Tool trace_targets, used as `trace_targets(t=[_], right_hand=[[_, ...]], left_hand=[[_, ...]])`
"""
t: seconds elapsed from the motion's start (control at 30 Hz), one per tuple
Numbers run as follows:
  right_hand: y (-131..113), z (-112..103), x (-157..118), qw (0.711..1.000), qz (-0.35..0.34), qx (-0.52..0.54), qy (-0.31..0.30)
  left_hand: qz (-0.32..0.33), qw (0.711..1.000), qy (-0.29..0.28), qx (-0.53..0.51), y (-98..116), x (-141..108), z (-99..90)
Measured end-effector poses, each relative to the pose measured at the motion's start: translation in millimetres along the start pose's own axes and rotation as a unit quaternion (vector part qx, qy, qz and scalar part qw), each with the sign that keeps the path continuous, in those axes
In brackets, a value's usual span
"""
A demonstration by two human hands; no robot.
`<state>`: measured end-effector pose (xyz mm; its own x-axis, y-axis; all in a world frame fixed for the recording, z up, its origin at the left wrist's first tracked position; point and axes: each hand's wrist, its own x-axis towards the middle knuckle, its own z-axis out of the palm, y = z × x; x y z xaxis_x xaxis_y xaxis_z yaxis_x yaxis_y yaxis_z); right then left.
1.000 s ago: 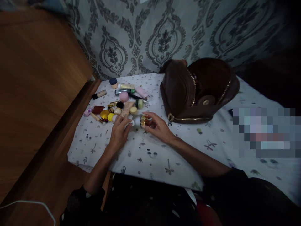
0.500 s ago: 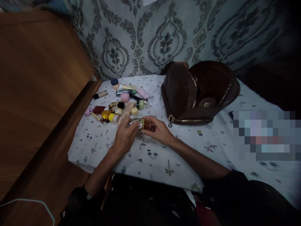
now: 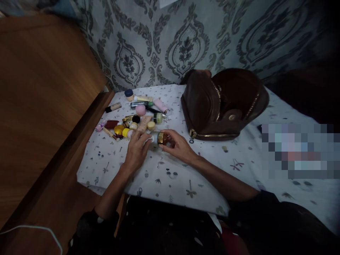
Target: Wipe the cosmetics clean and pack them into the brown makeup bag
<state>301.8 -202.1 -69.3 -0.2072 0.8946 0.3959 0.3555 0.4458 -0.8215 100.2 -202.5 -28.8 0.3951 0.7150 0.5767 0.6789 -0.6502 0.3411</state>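
My right hand is closed around a small bottle with a shiny gold band and an amber part, held on its side just above the cloth. Left of it, my left hand is bent with thumb and fingers close together. A small whitish bit shows at its thumb tip, too unclear to name. Just beyond my left hand lie a beige tube, a small bottle with a yellow cap and a little cream-coloured jar. A round gold case is further left.
A brown handbag stands unzipped at the back right. More cosmetics lie behind my hands, among them a pink round case, a green-labelled jar and a dark-lidded jar. A wooden panel borders the left; a patterned curtain hangs behind.
My left hand has drawn a little to the left, off the gold-banded bottle, so more of the bottle shows. My right hand keeps its hold in nearly the same place.
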Motion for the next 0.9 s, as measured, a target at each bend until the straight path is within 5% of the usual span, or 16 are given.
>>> trace_targets(t=[0.23,0.63,0.9], right_hand=[[-1,-1,-1,1.000,-0.013,0.008,0.014],[3,-1,1,0.999,0.020,-0.017,0.021],[0,0,0,0.998,0.046,0.026,0.030]], left_hand=[[0.043,0.999,-0.006,0.030,20,-2,4.4],[-0.021,1.000,0.002,-0.017,-8,-5,4.3],[0.028,0.999,-0.005,0.020,18,-3,7.2]])
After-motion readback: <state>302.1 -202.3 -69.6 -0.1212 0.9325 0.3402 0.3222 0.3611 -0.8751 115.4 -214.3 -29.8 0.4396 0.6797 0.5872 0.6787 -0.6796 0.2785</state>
